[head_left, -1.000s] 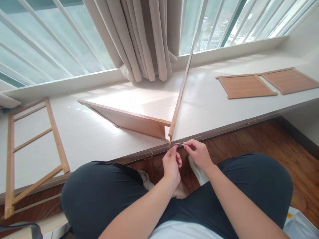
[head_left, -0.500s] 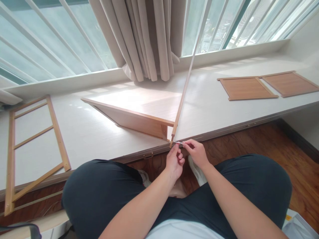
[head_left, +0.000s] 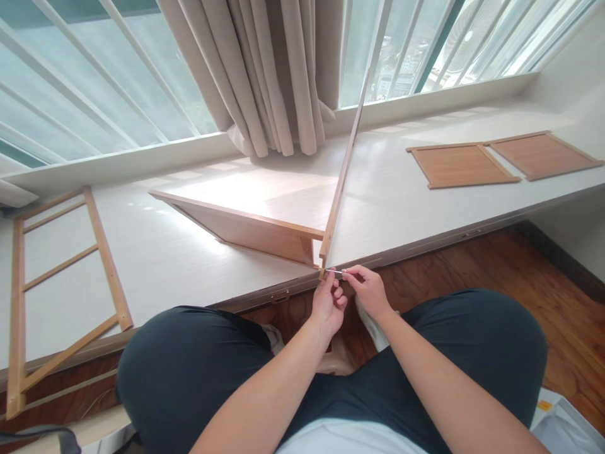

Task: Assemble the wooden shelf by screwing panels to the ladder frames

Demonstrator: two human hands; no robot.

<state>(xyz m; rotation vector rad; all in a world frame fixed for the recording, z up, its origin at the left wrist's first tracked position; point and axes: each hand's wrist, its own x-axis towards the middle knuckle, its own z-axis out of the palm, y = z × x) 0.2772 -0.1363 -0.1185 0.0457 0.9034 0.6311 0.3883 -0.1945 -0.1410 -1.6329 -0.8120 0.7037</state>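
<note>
My right hand (head_left: 368, 291) pinches a thin, silvery metal rod (head_left: 336, 272) between thumb and fingers. Its far end points at the near end of a long wooden post (head_left: 336, 205). Closed fingertips of my left hand (head_left: 329, 302) meet at that far end, close against the post; the exact contact is hidden. A framed wooden panel (head_left: 255, 230) stands on its edge and reaches the post near its lower end, with a small gap between panel and post.
On the left lies a wooden ladder-like frame (head_left: 16, 302), overhanging the edge of the white window ledge (head_left: 189, 277). Two joined wooden panels (head_left: 466, 165) rest at the right. A curtain (head_left: 265, 75) hangs behind. My bent knees flank the work, above the wooden floor (head_left: 444, 265).
The whole view has shifted slightly, so most things appear a little further left. Both hands keep their places at the post's end, with the rod still pinched in the right.
</note>
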